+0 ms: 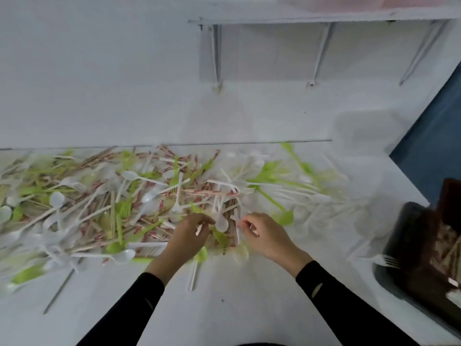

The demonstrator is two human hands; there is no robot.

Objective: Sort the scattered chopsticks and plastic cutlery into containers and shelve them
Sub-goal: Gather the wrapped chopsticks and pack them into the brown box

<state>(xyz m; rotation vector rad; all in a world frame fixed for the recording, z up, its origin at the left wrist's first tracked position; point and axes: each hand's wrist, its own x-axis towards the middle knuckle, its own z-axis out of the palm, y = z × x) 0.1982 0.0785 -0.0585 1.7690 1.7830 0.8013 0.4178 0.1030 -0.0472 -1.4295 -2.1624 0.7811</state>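
Cutlery [139,196] and chopsticks lie heaped across the white table [249,308]; picking is under way. Left hand [185,232] pinches a white spoon [220,222]; right hand [264,236] nips something small and white. Next, carry these to the dark bin [424,260], already holding forks and wrappers.

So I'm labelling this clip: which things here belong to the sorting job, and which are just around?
Job:
chopsticks
white spoons
green cutlery
dark tray at the right
wall shelf
left hand and right hand, both in the pile

Just around:
blue panel
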